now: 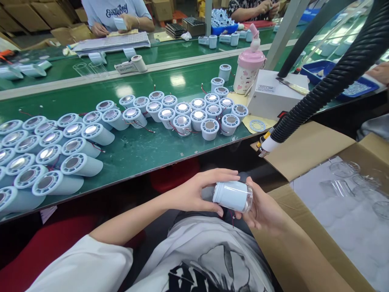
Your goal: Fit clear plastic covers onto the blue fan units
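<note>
In front of my lap is a light-blue cylindrical housing (231,196) with a clear plastic cup (249,198) around it, lying nearly sideways. My right hand (263,205) is closed around the cup's right end. At the other end, my left hand (202,188) curves round the housing, fingers along its upper side and thumb at its lower left edge. A thin red wire (233,221) hangs below. On the green bench, a group of similar light-blue housings (209,129) stands with round metal centres facing up, several trailing thin wires.
More housings (73,164) lean in rows at the left. An open carton (319,227) at my right holds clear cups (337,188). A black ribbed hose (322,85) hangs over the bench edge, near a white box (273,95) and pink-lidded cup (249,69). Co-workers sit opposite.
</note>
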The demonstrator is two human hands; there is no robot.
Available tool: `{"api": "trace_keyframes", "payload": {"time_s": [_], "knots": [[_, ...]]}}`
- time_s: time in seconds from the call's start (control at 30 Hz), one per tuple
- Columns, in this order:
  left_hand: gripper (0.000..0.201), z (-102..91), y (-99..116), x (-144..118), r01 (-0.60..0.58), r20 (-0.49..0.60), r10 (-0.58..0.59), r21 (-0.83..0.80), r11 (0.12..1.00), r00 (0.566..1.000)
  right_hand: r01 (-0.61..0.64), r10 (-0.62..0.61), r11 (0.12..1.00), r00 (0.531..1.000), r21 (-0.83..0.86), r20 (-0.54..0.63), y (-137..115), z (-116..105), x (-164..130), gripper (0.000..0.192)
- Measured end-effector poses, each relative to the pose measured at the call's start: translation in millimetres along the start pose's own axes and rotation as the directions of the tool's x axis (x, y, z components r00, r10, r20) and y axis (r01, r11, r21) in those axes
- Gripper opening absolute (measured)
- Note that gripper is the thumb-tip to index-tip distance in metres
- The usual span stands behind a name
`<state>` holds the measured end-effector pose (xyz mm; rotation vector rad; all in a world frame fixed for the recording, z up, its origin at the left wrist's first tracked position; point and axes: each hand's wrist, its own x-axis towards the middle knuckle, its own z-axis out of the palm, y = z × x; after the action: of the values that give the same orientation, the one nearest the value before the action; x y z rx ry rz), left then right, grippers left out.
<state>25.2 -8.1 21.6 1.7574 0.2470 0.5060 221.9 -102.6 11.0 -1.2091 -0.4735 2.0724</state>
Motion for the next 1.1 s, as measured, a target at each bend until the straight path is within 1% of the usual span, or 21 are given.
{"api": "trace_keyframes", "payload": {"time_s": [0.13, 0.2, 0.23, 0.27, 0.3, 0.33, 0.37, 0.4, 0.43, 0.47, 0.5, 0.53, 0.57, 0.6, 0.67, 0.7, 0.73, 0.8, 0.9, 0.97, 1.1], "knots": [[0.066, 1.6, 3, 0, 0.049, -0.007, -0.049, -0.020, 0.999, 0.999, -0.061, 0.061, 0.998, 0.998, 0.014, 0.032, 0, 0, 0, 0.071], [0.063, 2.9, 5, -1, 0.108, -0.021, -0.109, -0.030, 0.994, 0.994, -0.040, 0.040, 0.999, 0.999, -0.028, 0.030, 4, -3, 2, 0.072], [0.063, 3.3, 7, -1, 0.141, -0.028, -0.142, -0.039, 0.989, 0.989, 0.021, -0.020, 0.997, 1.000, -0.071, 0.013, 7, -5, 2, 0.072], [0.064, 3.6, 8, -1, 0.176, -0.035, -0.178, -0.056, 0.983, 0.983, 0.130, -0.133, 0.982, 0.991, -0.139, -0.014, 9, -7, 3, 0.070], [0.064, 3.7, 9, -2, 0.215, -0.039, -0.218, -0.083, 0.973, 0.975, 0.278, -0.296, 0.930, 0.954, -0.239, -0.040, 12, -11, 3, 0.068], [0.065, 3.7, 10, -2, 0.254, -0.037, -0.260, -0.119, 0.960, 0.965, 0.437, -0.486, 0.819, 0.873, -0.373, -0.043, 14, -14, 3, 0.066], [0.066, 3.6, 10, -3, 0.292, -0.028, -0.300, -0.161, 0.943, 0.953, 0.570, -0.665, 0.638, 0.747, -0.519, 0.004, 15, -17, 2, 0.064], [0.066, 3.4, 10, -3, 0.327, -0.012, -0.336, -0.207, 0.922, 0.942, 0.645, -0.787, 0.414, 0.608, -0.643, 0.103, 16, -20, 0, 0.062], [0.066, 3.1, 9, -4, 0.356, 0.010, -0.365, -0.252, 0.900, 0.931, 0.666, -0.837, 0.198, 0.497, -0.719, 0.230, 16, -23, -1, 0.060], [0.067, 2.7, 9, -4, 0.379, 0.033, -0.386, -0.289, 0.879, 0.922, 0.661, -0.832, 0.040, 0.437, -0.750, 0.342, 16, -25, -3, 0.058], [0.067, 2.2, 8, -4, 0.393, 0.056, -0.397, -0.316, 0.863, 0.916, 0.653, -0.809, -0.037, 0.426, -0.757, 0.406, 16, -26, -5, 0.057], [0.068, 1.7, 7, -3, 0.397, 0.073, -0.396, -0.330, 0.856, 0.915, 0.656, -0.789, -0.024, 0.451, -0.755, 0.417, 15, -26, -6, 0.058], [0.070, 1.1, 7, -3, 0.391, 0.083, -0.386, -0.331, 0.859, 0.919, 0.665, -0.775, 0.071, 0.505, -0.743, 0.379, 15, -25, -8, 0.058], [0.072, 0.5, 6, -2, 0.376, 0.084, -0.369, -0.319, 0.870, 0.926, 0.667, -0.755, 0.221, 0.579, -0.711, 0.308, 15, -23, -9, 0.058], [0.076, -0.5, 6, -1, 0.330, 0.073, -0.323, -0.286, 0.900, 0.944, 0.633, -0.680, 0.530, 0.715, -0.564, 0.164, 15, -19, -10, 0.055], [0.076, -0.7, 6, 0, 0.310, 0.068, -0.304, -0.281, 0.908, 0.950, 0.610, -0.641, 0.637, 0.759, -0.472, 0.115, 15, -17, -10, 0.052], [0.076, -0.7, 6, 0, 0.298, 0.064, -0.293, -0.291, 0.909, 0.954, 0.590, -0.613, 0.704, 0.786, -0.394, 0.081, 15, -16, -10, 0.048], [0.074, 0.0, 3, -1, 0.304, 0.073, -0.298, -0.351, 0.886, 0.952, 0.564, -0.584, 0.764, 0.811, -0.313, 0.036, 16, -14, -10, 0.046], [0.079, 2.1, -4, -4, 0.358, 0.121, -0.341, -0.445, 0.821, 0.932, 0.508, -0.534, 0.805, 0.846, -0.307, 0.001, 17, -14, -10, 0.049], [0.084, 3.7, -11, -5, 0.396, 0.157, -0.367, -0.468, 0.790, 0.917, 0.457, -0.487, 0.834, 0.873, -0.310, -0.022, 19, -15, -9, 0.051], [0.087, 4.8, -20, -4, 0.446, 0.182, -0.414, -0.509, 0.736, 0.892, 0.432, -0.458, 0.865, 0.887, -0.255, -0.053, 23, -17, -7, 0.052]]}}
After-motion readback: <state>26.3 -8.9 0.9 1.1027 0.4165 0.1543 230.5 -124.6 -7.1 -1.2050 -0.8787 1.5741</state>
